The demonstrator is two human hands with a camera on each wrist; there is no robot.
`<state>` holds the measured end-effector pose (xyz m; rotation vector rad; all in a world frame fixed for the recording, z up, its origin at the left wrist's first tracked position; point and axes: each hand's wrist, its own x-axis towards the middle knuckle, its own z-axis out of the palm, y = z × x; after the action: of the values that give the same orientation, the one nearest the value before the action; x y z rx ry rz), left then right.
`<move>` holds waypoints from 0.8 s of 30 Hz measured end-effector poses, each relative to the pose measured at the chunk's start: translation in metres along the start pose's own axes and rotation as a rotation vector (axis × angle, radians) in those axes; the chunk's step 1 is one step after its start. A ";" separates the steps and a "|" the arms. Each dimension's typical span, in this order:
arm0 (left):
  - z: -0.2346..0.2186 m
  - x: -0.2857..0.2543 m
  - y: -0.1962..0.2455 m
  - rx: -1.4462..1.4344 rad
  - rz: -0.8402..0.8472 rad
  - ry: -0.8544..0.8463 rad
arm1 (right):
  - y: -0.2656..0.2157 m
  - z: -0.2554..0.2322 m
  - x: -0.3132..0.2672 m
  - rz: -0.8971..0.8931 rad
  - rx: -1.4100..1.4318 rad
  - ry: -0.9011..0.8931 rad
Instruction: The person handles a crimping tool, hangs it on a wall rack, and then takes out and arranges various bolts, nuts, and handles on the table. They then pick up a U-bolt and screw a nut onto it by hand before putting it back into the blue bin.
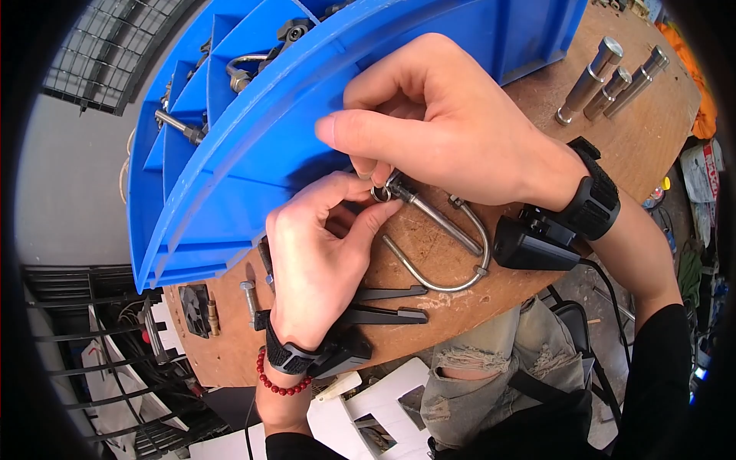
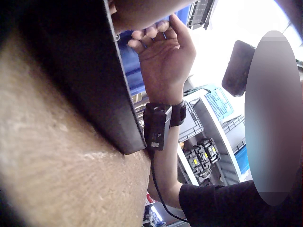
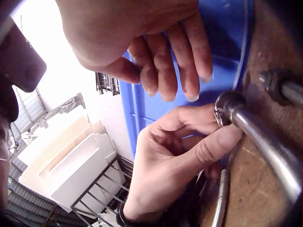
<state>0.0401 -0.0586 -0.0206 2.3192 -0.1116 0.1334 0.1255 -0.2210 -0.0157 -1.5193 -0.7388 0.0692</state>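
Note:
My left hand pinches a small metal ring between thumb and index finger, right at the dark head of a steel rod. The rod slants over the wooden table. Above it hovers my right hand, its fingers loosely bent and nothing visible in them; the right wrist view shows its fingertips apart from the rod. A U-shaped metal bolt with nuts lies beside the rod.
A blue divided bin with metal parts stands behind the hands. Several steel cylinders stand on the wooden table at the back right. A bolt and a dark part lie at the left, near the table's edge.

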 end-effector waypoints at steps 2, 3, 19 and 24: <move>0.000 0.000 -0.002 -0.014 -0.008 -0.007 | 0.001 0.000 0.000 -0.016 -0.016 0.005; -0.001 0.001 -0.002 -0.019 -0.024 -0.017 | 0.003 0.000 0.001 -0.031 -0.044 0.006; -0.002 0.001 0.006 -0.074 -0.143 -0.034 | 0.004 0.002 0.000 -0.025 0.005 0.006; -0.002 0.002 0.008 -0.079 -0.124 -0.031 | 0.005 0.000 0.001 -0.051 -0.049 0.002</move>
<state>0.0408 -0.0626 -0.0136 2.2427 0.0114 0.0301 0.1286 -0.2198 -0.0198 -1.5456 -0.7825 0.0118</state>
